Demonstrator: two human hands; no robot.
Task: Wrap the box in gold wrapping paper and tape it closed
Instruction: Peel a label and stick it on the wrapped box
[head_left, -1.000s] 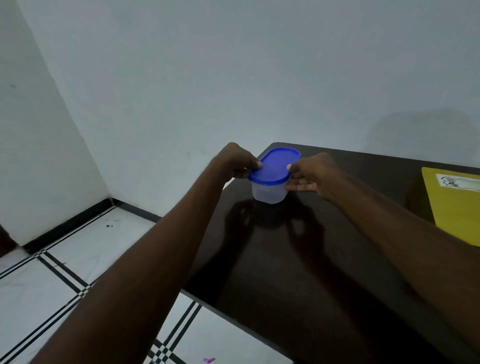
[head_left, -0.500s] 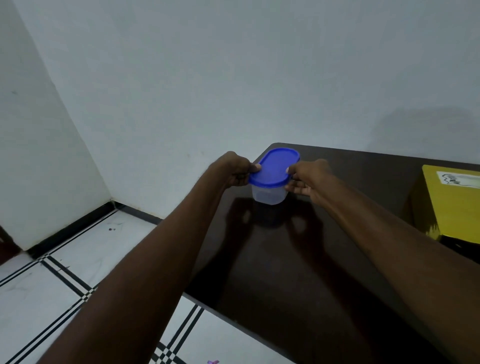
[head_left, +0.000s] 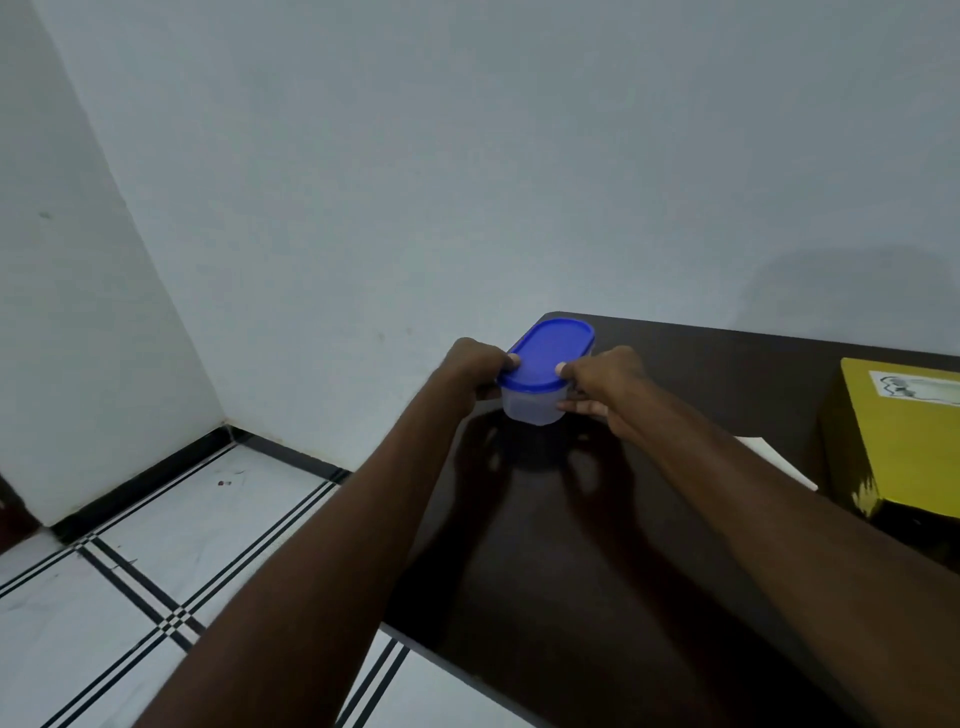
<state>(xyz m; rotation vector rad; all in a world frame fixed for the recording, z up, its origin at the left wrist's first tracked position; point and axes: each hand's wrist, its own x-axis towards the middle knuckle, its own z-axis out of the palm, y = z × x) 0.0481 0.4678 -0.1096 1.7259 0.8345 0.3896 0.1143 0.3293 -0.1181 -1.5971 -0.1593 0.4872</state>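
Note:
A clear oval plastic container with a blue lid (head_left: 545, 358) stands near the far left corner of the dark table (head_left: 597, 545). My left hand (head_left: 475, 371) grips its left side, thumb on the lid's rim. My right hand (head_left: 602, 382) grips its right side, thumb on the lid and fingers against the clear wall. A gold-wrapped box (head_left: 904, 441) with a white label on top sits at the right edge of the view, apart from both hands.
A white sheet (head_left: 779, 462) lies on the table beside the gold box, partly behind my right forearm. The table's left edge drops to a white tiled floor (head_left: 171, 561) with black lines. White walls stand close behind.
Both hands stay on the container, which has hardly moved. The view has shifted a little, so more of the gold box's side and the white sheet show.

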